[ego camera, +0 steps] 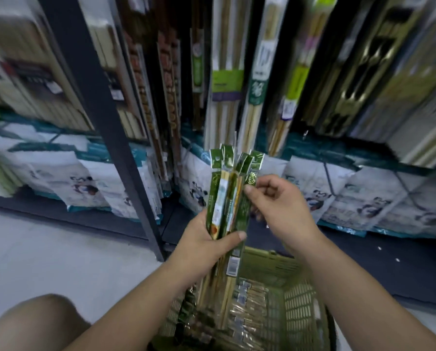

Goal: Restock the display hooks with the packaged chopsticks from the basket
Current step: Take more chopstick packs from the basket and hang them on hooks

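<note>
The left grip (206,241) wraps around the lower middle of a bundle of packs (227,198), with the thumb laid across the front. This clamps the bundle upright and fanned, so the punched header tabs sit at the top, facing the display.

The right grip (280,201) pinches the rightmost pack just below its header, between the thumb and curled fingers. The likely purpose is to separate one pack from the fan for hanging.

The bundle is in the air above the far edge of the basket (295,300), which stands on the floor between the forearms. More packs (244,310) lie flat in the basket, along its bottom, so the job looks only partly done.

Hanging stock (227,79) fills the rack directly ahead, beside a dark upright (97,97). Motion blur hides the hooks themselves. Printed bags (338,193) lie on the low shelf beneath.

The next move needs the header hole lined up with a hook tip. The packs are slim and slippery, so a loose left grip could let the fan slide back into the basket.
</note>
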